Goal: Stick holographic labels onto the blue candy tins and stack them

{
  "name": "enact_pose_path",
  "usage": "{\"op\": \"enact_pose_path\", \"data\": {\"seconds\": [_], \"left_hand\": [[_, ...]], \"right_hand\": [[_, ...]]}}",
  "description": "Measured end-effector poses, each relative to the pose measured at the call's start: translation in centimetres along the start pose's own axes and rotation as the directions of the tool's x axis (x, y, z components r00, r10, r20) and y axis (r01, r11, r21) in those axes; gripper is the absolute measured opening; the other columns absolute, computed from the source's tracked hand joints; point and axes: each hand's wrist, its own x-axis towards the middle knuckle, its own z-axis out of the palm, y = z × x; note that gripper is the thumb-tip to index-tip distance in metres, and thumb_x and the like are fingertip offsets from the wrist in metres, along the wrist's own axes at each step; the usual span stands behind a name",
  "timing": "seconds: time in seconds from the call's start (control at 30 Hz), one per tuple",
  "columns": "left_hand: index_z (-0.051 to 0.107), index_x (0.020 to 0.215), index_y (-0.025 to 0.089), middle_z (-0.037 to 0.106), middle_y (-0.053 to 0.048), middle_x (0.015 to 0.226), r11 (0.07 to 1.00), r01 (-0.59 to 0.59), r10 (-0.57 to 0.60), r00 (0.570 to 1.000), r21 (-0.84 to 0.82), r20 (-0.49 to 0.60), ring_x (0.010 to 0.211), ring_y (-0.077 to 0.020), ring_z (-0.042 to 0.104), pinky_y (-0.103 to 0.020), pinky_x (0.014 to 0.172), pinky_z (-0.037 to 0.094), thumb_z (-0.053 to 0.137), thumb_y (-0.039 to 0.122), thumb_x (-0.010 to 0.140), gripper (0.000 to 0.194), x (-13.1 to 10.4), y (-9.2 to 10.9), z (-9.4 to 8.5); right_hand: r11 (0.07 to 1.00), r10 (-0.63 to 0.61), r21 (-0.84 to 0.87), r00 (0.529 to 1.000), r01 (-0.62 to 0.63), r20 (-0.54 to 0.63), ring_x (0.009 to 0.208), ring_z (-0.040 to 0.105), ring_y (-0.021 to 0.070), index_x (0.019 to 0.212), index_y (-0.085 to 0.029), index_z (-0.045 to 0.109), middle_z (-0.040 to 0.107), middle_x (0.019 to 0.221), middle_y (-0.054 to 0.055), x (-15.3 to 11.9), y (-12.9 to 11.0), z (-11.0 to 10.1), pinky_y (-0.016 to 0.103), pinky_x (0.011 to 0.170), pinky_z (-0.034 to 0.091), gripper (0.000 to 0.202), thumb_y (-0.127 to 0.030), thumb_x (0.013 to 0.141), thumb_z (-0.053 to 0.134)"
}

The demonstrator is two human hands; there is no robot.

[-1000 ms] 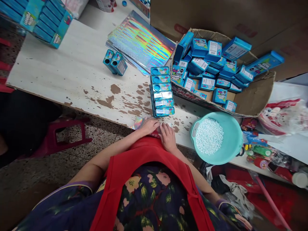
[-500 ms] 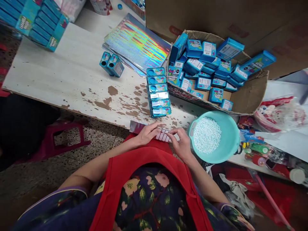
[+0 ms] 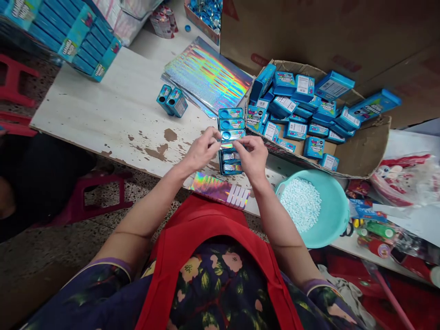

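Note:
My left hand [image 3: 203, 150] and my right hand [image 3: 253, 158] pinch the two ends of a small shiny holographic sticker [image 3: 227, 145]. They hold it at a blue candy tin in the middle of a row of tins [image 3: 231, 112]; whether it touches the lid is too small to tell. The tins nearest me carry shiny strips on top, while the farther ones show a bare round recess. Between the row and my red apron lies a holographic sticker sheet [image 3: 209, 187], with several pale blank strips at its right end.
A cardboard box [image 3: 374, 146] full of blue tins stands at the right, behind a turquoise tub [image 3: 335, 206] of white candies. Two tins [image 3: 177, 101] stand left of more holographic sheets [image 3: 209, 75]. Stacked blue packs [image 3: 74, 39] occupy the far left.
Both hands have moved up and away from the sticker sheet to the row of tins, now with a sticker between them. The sheet lies uncovered, and the view has shifted slightly.

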Motion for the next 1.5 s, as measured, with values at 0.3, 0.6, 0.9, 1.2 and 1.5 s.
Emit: {"op": "enact_pose_path", "data": {"seconds": [0.3,0.6,0.9,1.2,1.5], "left_hand": [[0.041,0.096,0.022,0.041,0.007,0.060,0.995,-0.022,0.011,0.994,-0.098,-0.113,0.054,-0.0101,0.043,-0.022,0.057,0.036,0.042,0.022,0.090,0.007,4.3,-5.3,2.7],[0.046,0.107,0.022,0.058,-0.002,0.074,0.910,0.350,-0.262,0.901,0.221,-0.347,0.072,-0.0216,0.058,-0.031,0.066,0.040,0.048,0.037,0.093,0.020,2.3,-7.9,4.8],[0.067,0.099,0.018,0.069,-0.009,0.103,0.827,-0.076,-0.073,0.968,0.557,0.241,0.103,-0.0253,0.056,-0.040,0.094,0.037,0.048,0.037,0.093,0.027,-8.8,-10.1,8.9],[0.065,0.104,0.020,0.063,-0.008,0.117,0.877,-0.026,-0.232,0.851,0.479,0.471,0.111,-0.0253,0.051,-0.042,0.096,0.035,0.043,0.033,0.095,0.027,-7.7,-9.6,9.1],[0.066,0.087,0.016,0.066,-0.011,0.102,0.874,-0.067,-0.224,0.825,0.482,0.519,0.103,-0.0261,0.057,-0.039,0.091,0.038,0.039,0.030,0.095,0.031,-6.4,-9.2,8.6]], "right_hand": [[0.989,0.079,-0.124,0.995,-0.086,-0.062,0.091,0.052,0.0183,0.078,-0.017,0.063,0.053,0.088,0.002,4.0,2.4,2.8,0.038,0.089,0.043,0.010,-0.023,0.070,0.067],[0.958,0.219,0.203,0.974,-0.203,-0.059,0.077,0.054,0.0117,0.091,-0.021,0.048,0.053,0.085,-0.002,4.0,4.0,0.7,0.028,0.072,0.049,0.025,-0.030,0.075,0.064],[0.977,0.199,-0.081,0.980,-0.197,0.018,0.078,0.057,0.0160,0.092,-0.019,0.058,0.060,0.087,0.004,-13.8,7.1,-2.6,0.032,0.071,0.050,0.017,-0.035,0.089,0.055],[0.938,0.013,-0.341,0.977,0.061,0.213,0.106,0.053,0.0258,0.117,-0.019,0.059,0.057,0.108,0.013,-16.7,10.4,0.2,0.045,0.094,0.047,0.029,-0.022,0.091,0.047],[0.872,-0.051,-0.438,0.932,0.216,0.358,0.103,0.051,0.0269,0.115,-0.022,0.063,0.061,0.114,0.014,-16.4,10.1,-0.3,0.044,0.090,0.044,0.028,-0.023,0.093,0.046]]}}
